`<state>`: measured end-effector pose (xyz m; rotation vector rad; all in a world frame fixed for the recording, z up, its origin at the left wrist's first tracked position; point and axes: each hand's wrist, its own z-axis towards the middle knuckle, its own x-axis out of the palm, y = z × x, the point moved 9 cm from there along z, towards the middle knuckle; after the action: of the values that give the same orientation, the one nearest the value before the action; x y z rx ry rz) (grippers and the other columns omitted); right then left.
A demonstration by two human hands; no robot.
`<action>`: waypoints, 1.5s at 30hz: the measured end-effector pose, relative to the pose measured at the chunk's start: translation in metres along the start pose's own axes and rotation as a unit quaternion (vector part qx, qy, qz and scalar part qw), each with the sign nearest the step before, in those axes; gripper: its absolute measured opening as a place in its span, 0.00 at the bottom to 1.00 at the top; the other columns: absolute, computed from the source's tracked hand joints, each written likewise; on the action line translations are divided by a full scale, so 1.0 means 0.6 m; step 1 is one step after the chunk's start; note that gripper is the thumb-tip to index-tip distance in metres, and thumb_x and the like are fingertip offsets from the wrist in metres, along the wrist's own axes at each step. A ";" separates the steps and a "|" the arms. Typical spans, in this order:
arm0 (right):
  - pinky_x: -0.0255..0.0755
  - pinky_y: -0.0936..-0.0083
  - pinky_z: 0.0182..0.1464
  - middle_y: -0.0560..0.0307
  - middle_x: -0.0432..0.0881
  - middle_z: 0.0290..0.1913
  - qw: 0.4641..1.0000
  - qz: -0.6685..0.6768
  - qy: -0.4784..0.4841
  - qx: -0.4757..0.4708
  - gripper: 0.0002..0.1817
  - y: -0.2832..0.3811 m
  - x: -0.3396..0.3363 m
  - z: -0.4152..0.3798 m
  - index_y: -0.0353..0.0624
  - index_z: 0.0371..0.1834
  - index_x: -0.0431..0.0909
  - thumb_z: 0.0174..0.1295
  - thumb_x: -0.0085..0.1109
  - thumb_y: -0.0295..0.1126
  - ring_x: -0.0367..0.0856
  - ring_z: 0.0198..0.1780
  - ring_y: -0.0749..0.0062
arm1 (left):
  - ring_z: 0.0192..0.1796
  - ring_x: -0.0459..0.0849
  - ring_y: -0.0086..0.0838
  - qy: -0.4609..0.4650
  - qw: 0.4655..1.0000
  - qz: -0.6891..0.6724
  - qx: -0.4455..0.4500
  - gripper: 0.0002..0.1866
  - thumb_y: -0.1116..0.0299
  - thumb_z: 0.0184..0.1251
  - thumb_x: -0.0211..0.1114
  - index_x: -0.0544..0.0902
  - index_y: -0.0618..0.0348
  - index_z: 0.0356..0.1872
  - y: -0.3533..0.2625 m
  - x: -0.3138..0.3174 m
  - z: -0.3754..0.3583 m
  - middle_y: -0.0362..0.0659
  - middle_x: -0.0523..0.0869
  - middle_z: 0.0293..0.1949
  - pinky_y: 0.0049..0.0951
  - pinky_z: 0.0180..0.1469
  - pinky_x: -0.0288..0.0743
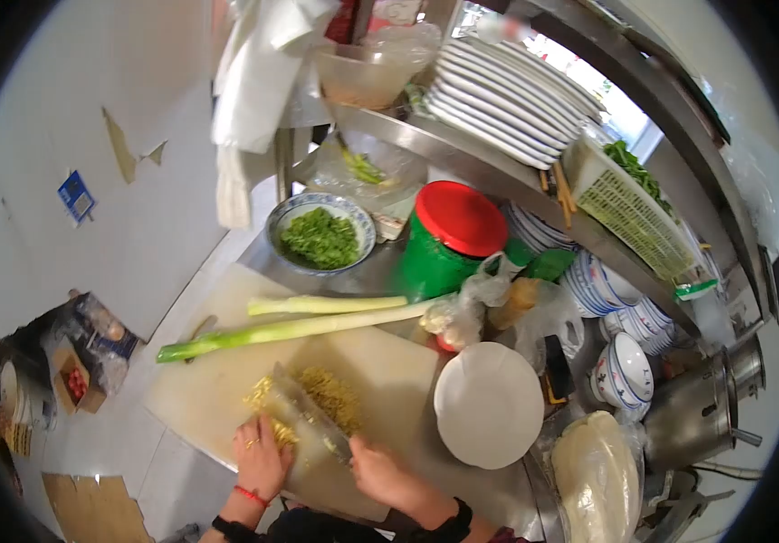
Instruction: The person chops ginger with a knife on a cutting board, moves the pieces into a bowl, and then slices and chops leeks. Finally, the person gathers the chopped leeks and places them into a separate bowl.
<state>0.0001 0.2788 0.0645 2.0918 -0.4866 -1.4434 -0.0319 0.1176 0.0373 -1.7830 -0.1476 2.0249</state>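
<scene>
A cleaver lies across yellow chopped pieces on the pale cutting board. My right hand is closed around its handle. On the blade's left side my left hand rests on more yellow pieces, its fingers pressed together; a ring and a red wrist string show on that side. Behind the pile, two long leek stalks, one green and white and one pale, lie on the board.
A white plate sits right of the board. Behind are a bowl of chopped greens and a green tub with a red lid. Stacked plates and a basket stand on the shelf. Wrapped dough lies at right.
</scene>
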 end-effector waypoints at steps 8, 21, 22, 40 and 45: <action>0.70 0.50 0.35 0.34 0.77 0.26 0.997 -0.069 -0.021 0.027 0.12 0.030 -0.029 -0.003 0.34 0.39 0.63 0.57 0.50 0.29 0.77 0.31 0.38 | 0.51 0.70 0.45 -0.034 0.994 -0.097 0.044 0.36 0.62 0.47 0.68 0.66 0.67 0.59 -0.003 -0.032 0.007 0.53 0.71 0.51 0.41 0.54 0.65; 0.69 0.49 0.30 0.33 0.76 0.24 0.990 -0.137 -0.012 0.015 0.11 0.038 -0.011 0.000 0.35 0.40 0.61 0.59 0.49 0.28 0.76 0.28 0.36 | 0.43 0.74 0.41 -0.106 0.934 -0.311 0.143 0.07 0.74 0.44 0.67 0.78 0.59 0.25 0.001 -0.057 0.023 0.44 0.75 0.35 0.36 0.46 0.72; 0.69 0.49 0.30 0.33 0.76 0.24 0.990 -0.138 -0.010 0.016 0.11 0.040 -0.011 0.001 0.35 0.40 0.61 0.59 0.49 0.28 0.76 0.28 0.36 | 0.42 0.75 0.41 -0.108 0.933 -0.316 0.133 0.06 0.75 0.44 0.67 0.78 0.59 0.25 0.004 -0.059 0.025 0.44 0.75 0.33 0.35 0.45 0.72; 0.71 0.50 0.30 0.37 0.76 0.21 0.969 -0.235 0.043 -0.069 0.06 0.141 -0.039 -0.002 0.36 0.35 0.64 0.54 0.45 0.23 0.77 0.27 0.40 | 0.37 0.75 0.41 -0.074 0.920 -0.361 0.134 0.05 0.77 0.44 0.63 0.75 0.59 0.22 0.016 -0.039 0.041 0.45 0.76 0.28 0.34 0.43 0.71; 0.71 0.50 0.32 0.34 0.77 0.27 0.967 -0.233 0.101 0.006 0.07 0.119 -0.017 0.017 0.35 0.35 0.62 0.54 0.45 0.22 0.77 0.29 0.38 | 0.38 0.76 0.41 -0.096 0.917 -0.364 0.134 0.06 0.77 0.44 0.64 0.75 0.58 0.22 0.018 -0.042 0.037 0.45 0.77 0.29 0.35 0.45 0.71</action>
<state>-0.0121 0.2265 0.1133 2.4380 0.0878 -1.4424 -0.0545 0.1027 0.0601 -1.1187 -0.4891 1.5640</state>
